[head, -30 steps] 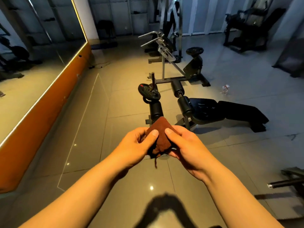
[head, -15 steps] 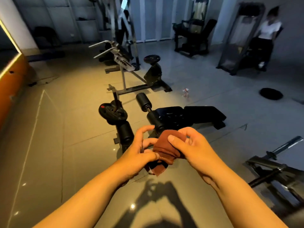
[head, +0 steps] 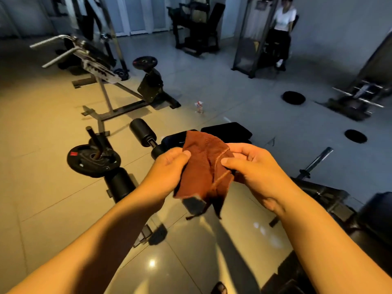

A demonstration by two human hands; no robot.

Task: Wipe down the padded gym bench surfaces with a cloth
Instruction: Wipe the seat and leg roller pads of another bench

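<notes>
A rust-brown cloth point(head: 201, 166) hangs partly unfolded between my hands at the middle of the view. My left hand point(head: 167, 168) grips its left edge and my right hand point(head: 250, 166) pinches its right edge between thumb and fingers. Just behind the cloth lies a low black padded bench point(head: 227, 131), flat on the floor, partly hidden by the cloth. Its black foam rollers point(head: 141, 131) stick out to the left.
A weight plate on a peg point(head: 93, 159) sits left of the bench. An incline frame with handles point(head: 101, 66) stands behind. A small bottle point(head: 199, 107) is on the tiles. Loose plates point(head: 293, 98) and a barbell rack point(head: 318, 160) lie right. A person point(head: 282, 28) sits far right.
The cloth has gone from a bunched wad to spread open between my hands. My view has turned right and come closer to the bench.
</notes>
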